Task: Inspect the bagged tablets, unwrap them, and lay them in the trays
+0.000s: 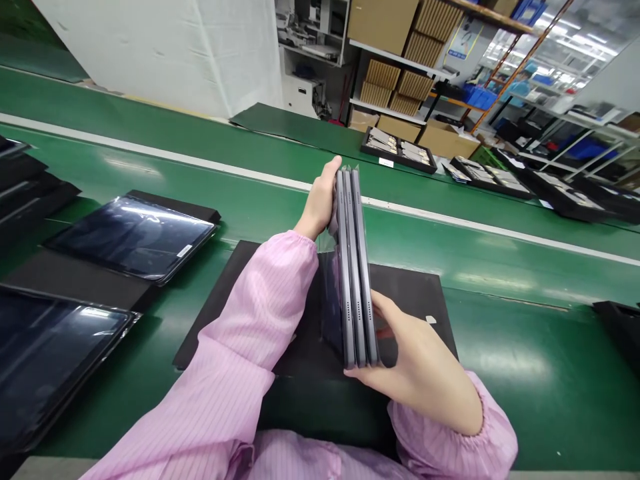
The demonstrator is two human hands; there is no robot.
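Three grey tablets stand on edge, pressed side by side, above a black mat on the green bench. My left hand grips the stack at its far end, thumb up along the side. At the near end my right hand holds the lower corner, with its thumb beneath and its fingers behind the right-hand tablet. The edges with speaker holes face me. Thin clear film sticks out at the far top. Some fingers of both hands are hidden behind the tablets.
On the left, film-covered tablets lie on black pads, beside a stack of black trays. Black trays with small parts line the far side of the green bench. Shelves with cardboard boxes stand behind; a person is far off.
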